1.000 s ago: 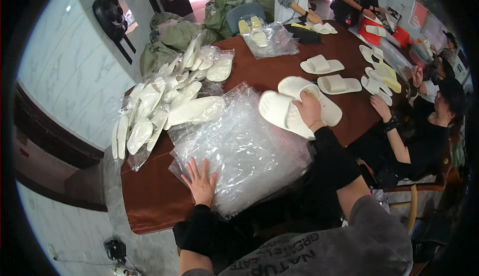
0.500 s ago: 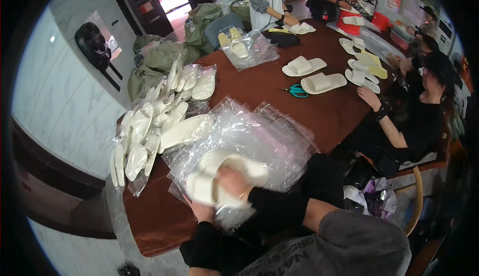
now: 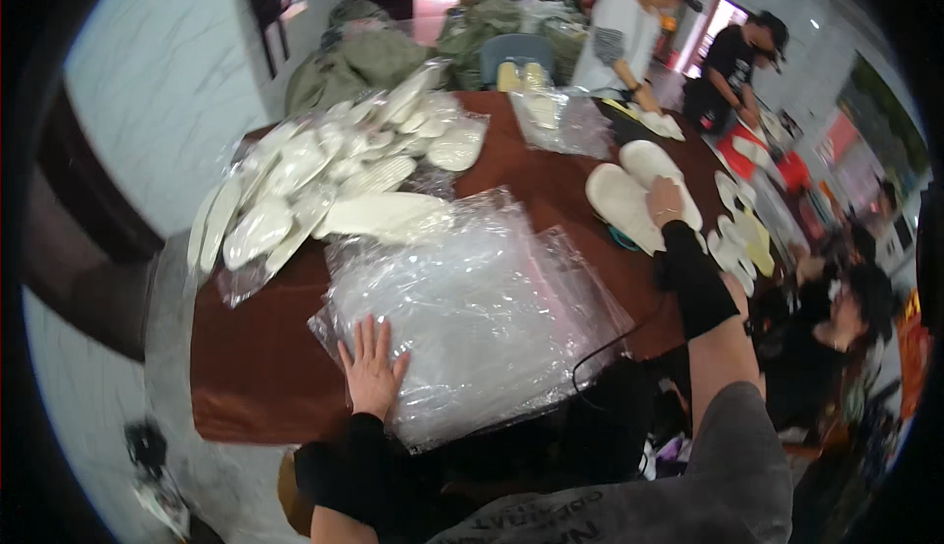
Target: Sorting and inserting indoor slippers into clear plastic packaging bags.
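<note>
My left hand (image 3: 372, 372) lies flat with fingers spread on the near-left corner of a stack of clear plastic bags (image 3: 462, 308). My right arm stretches out to the right, and my right hand (image 3: 666, 198) grips a pair of white slippers (image 3: 621, 202) side by side over the table. Its fingers lie across the inner edges of the slippers; the fingertips are partly hidden. From under the left slipper a bit of the teal-handled scissors (image 3: 623, 238) shows.
Bagged white slippers (image 3: 295, 166) are heaped at the left of the brown table (image 3: 256, 367). A bagged pair (image 3: 551, 116) lies at the far side. More slippers (image 3: 733, 244) sit along the right edge, beside a seated person (image 3: 836, 318). Two people stand at the back.
My right hand has moved from above the bags to the far right with the slippers. My left hand now lies spread on the bags. The view has turned.
</note>
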`<action>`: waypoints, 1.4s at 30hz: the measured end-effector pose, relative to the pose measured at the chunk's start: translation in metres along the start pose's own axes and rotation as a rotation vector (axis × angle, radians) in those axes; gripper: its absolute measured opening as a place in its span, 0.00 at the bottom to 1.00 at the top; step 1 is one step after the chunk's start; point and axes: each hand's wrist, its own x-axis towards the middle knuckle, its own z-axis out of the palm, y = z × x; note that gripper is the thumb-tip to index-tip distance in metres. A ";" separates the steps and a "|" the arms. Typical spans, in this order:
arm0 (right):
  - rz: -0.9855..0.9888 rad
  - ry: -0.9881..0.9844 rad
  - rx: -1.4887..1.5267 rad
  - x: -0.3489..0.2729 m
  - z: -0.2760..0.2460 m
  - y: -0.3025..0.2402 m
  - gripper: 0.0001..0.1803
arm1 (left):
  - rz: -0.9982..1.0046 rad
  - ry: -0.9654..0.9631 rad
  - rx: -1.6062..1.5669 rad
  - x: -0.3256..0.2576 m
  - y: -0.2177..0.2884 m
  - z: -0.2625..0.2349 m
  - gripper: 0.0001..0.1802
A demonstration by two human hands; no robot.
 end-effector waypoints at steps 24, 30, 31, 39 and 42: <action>-0.057 -0.803 1.805 0.107 -0.110 -0.480 0.06 | -0.087 0.025 0.054 -0.029 -0.064 -0.016 0.39; -0.128 -0.648 1.812 0.171 -0.201 -0.282 0.06 | -0.061 0.060 0.028 -0.028 -0.053 -0.011 0.39; -0.173 -0.609 1.747 0.174 -0.222 -0.260 0.06 | -0.072 0.057 0.033 -0.031 -0.056 -0.010 0.39; -0.506 -0.215 0.884 0.115 -0.420 -0.245 0.14 | -0.080 0.047 0.096 -0.043 -0.060 -0.014 0.39; -1.040 0.225 0.552 0.027 -0.445 -0.317 0.14 | -0.065 0.053 0.080 -0.041 -0.054 -0.013 0.39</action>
